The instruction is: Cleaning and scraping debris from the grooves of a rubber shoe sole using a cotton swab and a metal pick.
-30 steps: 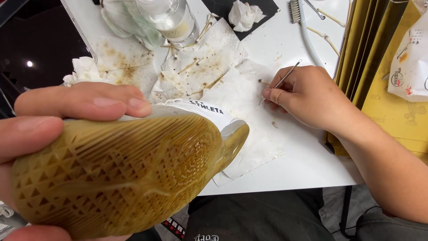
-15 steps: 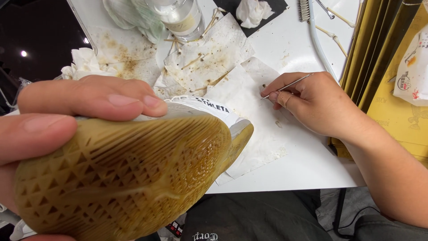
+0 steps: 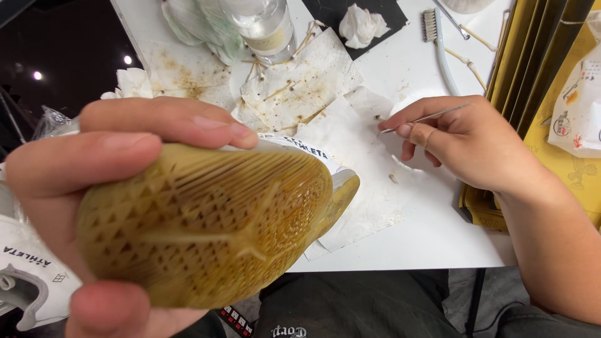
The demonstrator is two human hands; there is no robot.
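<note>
Our left hand (image 3: 94, 188) grips the shoe (image 3: 213, 225) sole-up; our right hand (image 3: 463, 144) pinches a pick (image 3: 426, 117), seemingly metal, above the bench (image 3: 426, 238)

Around the one clear plastic bottle (image 3: 260, 25) at the table's far edge lie several stained paper sheets (image 3: 300, 81) and two crumpled tissues (image 3: 360, 24), one on each side. Nearer than the bottle are one yellowed shoe sole (image 3: 206, 225), two hands, and one thin metal pick (image 3: 426, 117); right of it lies one small brush (image 3: 429, 24).

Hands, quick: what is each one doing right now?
Left hand: closed around a shoe, its yellowed sole facing up.
Right hand: closed on a thin metal pick, its tip over the stained paper towel.
</note>
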